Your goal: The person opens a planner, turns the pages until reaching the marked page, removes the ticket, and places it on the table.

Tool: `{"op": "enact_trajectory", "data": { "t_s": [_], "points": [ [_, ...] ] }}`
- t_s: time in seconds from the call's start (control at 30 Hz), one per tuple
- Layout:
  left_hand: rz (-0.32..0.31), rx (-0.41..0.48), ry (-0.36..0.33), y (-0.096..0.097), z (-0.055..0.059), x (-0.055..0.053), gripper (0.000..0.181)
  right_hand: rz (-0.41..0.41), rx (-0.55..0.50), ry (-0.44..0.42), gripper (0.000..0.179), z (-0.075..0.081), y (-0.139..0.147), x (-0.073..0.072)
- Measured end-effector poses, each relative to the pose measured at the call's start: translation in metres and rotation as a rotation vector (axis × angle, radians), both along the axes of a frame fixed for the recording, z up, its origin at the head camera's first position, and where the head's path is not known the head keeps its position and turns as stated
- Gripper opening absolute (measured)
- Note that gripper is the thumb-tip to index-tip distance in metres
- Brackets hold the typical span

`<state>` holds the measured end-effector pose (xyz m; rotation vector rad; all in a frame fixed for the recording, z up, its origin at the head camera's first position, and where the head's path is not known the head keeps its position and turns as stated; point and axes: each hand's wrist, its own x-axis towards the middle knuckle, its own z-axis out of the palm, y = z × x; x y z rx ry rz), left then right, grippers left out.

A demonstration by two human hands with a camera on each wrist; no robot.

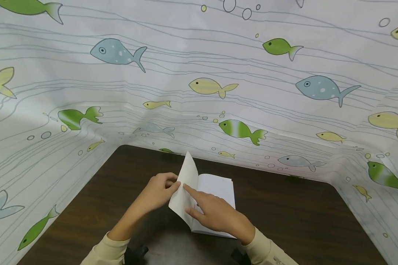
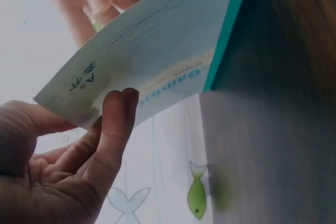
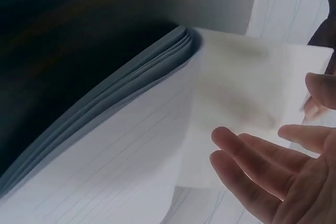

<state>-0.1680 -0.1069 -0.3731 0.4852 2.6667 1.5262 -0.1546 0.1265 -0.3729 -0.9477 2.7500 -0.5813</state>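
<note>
A notebook (image 1: 219, 189) lies open on the dark table, its right side showing white lined pages. Its front cover (image 1: 188, 171) stands raised on the left, with a plain pale inner side. My left hand (image 1: 157, 193) pinches the cover's outer edge between thumb and fingers. In the left wrist view, blue and black print shows on the cover's outer face (image 2: 168, 45), beside a teal spine strip (image 2: 227, 32). My right hand (image 1: 215, 211) hovers over the notebook, index finger extended toward the cover's inner side. In the right wrist view its fingers (image 3: 262, 163) are spread and hold nothing.
The dark brown wooden table (image 1: 285, 213) reaches back to a white sheet (image 1: 172, 81) with fish drawings, which rises along the rear and both sides. Two small black objects (image 1: 137, 253) sit at the front near my wrists.
</note>
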Motion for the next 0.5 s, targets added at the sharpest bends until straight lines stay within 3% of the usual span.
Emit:
{"op": "enact_trajectory", "data": {
  "t_s": [0.23, 0.4, 0.5],
  "points": [
    [0.134, -0.128, -0.016, -0.014, -0.002, 0.000, 0.021, -0.031, 0.043, 0.007, 0.065, -0.003, 0.012, -0.005],
    [0.166, -0.221, -0.073, -0.028, -0.012, 0.001, 0.025, -0.086, 0.016, 0.012, 0.062, -0.007, 0.033, -0.018],
    [0.149, -0.246, -0.131, -0.035, -0.020, 0.001, 0.036, -0.113, -0.008, 0.004, 0.062, -0.011, 0.046, -0.027]
  ]
}}
